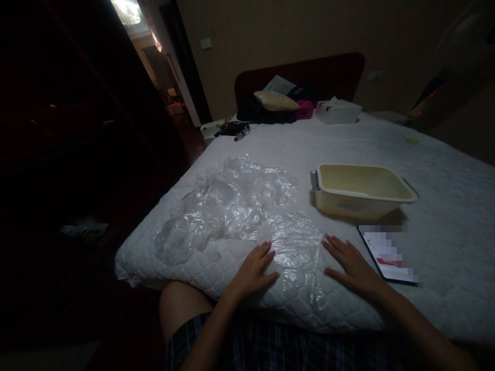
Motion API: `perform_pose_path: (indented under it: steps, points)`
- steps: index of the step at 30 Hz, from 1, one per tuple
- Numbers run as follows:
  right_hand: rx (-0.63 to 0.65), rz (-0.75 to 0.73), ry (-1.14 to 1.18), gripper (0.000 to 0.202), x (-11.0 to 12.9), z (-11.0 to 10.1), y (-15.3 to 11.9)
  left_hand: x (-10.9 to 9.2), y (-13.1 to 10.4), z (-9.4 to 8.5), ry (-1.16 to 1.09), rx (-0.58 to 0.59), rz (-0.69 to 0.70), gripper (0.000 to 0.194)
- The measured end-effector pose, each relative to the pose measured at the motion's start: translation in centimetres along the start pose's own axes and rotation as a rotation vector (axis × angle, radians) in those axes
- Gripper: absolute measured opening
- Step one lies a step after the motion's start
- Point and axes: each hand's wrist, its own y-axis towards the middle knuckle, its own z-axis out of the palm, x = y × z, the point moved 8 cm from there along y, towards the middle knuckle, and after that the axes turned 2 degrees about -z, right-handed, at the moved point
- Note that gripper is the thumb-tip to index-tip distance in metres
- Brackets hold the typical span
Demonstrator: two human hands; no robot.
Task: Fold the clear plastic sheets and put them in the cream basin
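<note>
A clear plastic sheet or bag point(296, 239) lies flat at the front edge of the bed, between my two hands. My left hand point(255, 270) rests at its left edge with the fingers apart, holding nothing. On the other side, my right hand point(350, 265) lies at the right edge of the plastic, fingers spread. More crumpled clear plastic point(228, 198) is heaped to the left and farther back. A cream tub point(356, 203) with grey handles stands beyond my right hand. Just right of that hand is a tablet or phone point(386, 257) with a lit, blurred screen.
The bed point(444, 216) has a white quilted cover. At its far end are a pillow point(276, 100), dark and pink cloth, and a white box point(338, 112). Dark items point(233, 128) lie at the far left edge. A doorway stands open at the back left.
</note>
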Motion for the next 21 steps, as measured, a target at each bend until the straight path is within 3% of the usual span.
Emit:
perform_pose_path:
  steps: [4,8,13,17,21]
  points:
    - [-0.053,0.07,0.18,0.068,-0.8,-1.0,0.2,0.4,-0.4,-0.7,0.038,-0.008,-0.004,0.052]
    - [-0.207,0.206,0.417,0.048,-1.6,-2.4,0.2,0.6,-0.4,-0.6,0.073,-0.016,0.018,0.039]
    - [-0.361,0.27,0.351,0.033,-0.5,-4.2,0.0,0.9,-0.5,-0.7,-0.029,-0.054,0.005,0.033]
    - [-0.35,0.194,0.241,0.028,3.5,-4.3,0.2,0.9,-0.8,-0.9,0.017,-0.049,0.038,0.034]
    - [-0.202,-0.096,0.138,0.022,10.7,-1.0,0.5,1.0,-0.9,-1.1,0.059,-0.032,0.074,0.028]
